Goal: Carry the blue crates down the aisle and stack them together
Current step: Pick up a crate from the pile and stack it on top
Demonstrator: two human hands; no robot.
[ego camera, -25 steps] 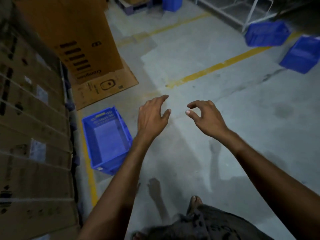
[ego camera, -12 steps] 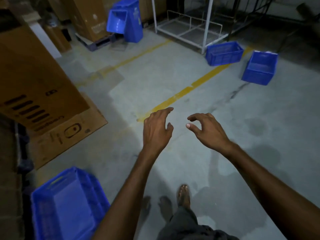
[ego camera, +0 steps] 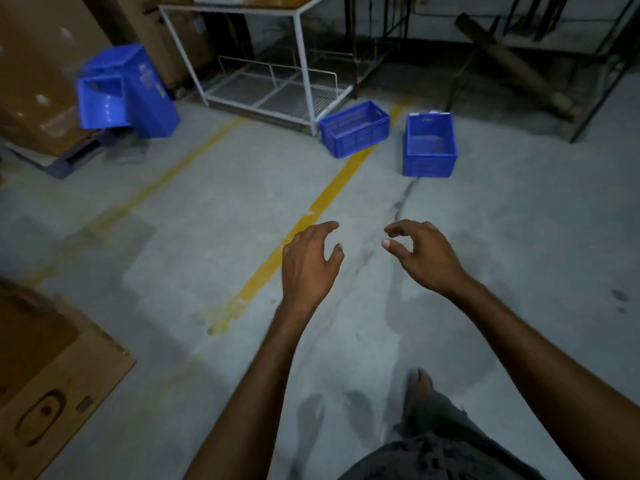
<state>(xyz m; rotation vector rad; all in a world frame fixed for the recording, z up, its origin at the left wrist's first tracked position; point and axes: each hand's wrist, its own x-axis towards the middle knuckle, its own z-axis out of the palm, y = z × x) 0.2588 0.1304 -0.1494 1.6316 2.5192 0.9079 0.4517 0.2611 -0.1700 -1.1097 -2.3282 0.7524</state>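
Observation:
Two blue crates stand apart on the concrete floor ahead: one (ego camera: 355,133) beside the white rack's corner, the other (ego camera: 429,145) to its right. A leaning pile of blue crates (ego camera: 126,93) sits at the far left on a pallet. My left hand (ego camera: 308,263) and my right hand (ego camera: 420,256) reach forward at mid-frame, side by side, fingers curled and apart, holding nothing. Both hands are well short of the crates.
A yellow floor line (ego camera: 301,233) runs from under my left hand toward the crates. A white wire rack (ego camera: 273,84) stands at the back. Cardboard boxes (ego camera: 45,372) line the left side. Dark metal frames (ego camera: 519,71) fill the back right. My foot (ego camera: 419,382) steps forward.
The view has swung up and forward: the crate on the floor at my left has dropped out of sight, and the two crates ahead look larger and nearer. Both hands remain empty.

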